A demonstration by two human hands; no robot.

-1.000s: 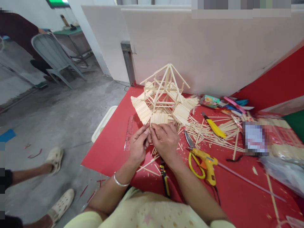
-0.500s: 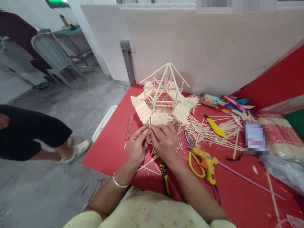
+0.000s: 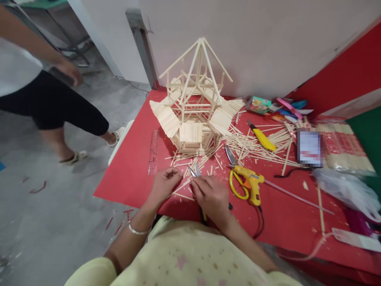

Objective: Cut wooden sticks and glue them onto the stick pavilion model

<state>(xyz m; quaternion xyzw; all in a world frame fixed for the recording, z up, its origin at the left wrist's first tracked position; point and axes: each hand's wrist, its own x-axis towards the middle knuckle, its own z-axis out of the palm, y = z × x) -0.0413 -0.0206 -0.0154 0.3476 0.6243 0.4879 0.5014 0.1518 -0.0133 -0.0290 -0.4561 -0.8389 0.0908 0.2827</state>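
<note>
My left hand [image 3: 165, 183] is closed in a pinch over the table's near part; anything between its fingertips is too small to make out. Close by on its right, my right hand [image 3: 210, 192] is curled around a pair of snips [image 3: 196, 171]. Their parted metal blades point away from me, and a black-and-yellow handle shows below the hand. Beyond both hands stands a house-like model of thin wooden sticks [image 3: 190, 133], with an open pointed roof frame and slatted panels round it. Loose sticks [image 3: 247, 139] and offcuts lie beside and in front of it.
On the red tabletop [image 3: 125, 171] lie a clear ruler [image 3: 153, 153], a yellow utility knife [image 3: 262, 137], yellow-handled scissors [image 3: 238, 186], a yellow glue gun [image 3: 252, 183] with a glue stick, and bagged sticks [image 3: 345, 145]. A person's legs [image 3: 77, 103] are at the left, near the table.
My hands have come apart from their shared pinch, and the snips' blades now show at my right hand. The view has shifted; the person at left has stepped further into it.
</note>
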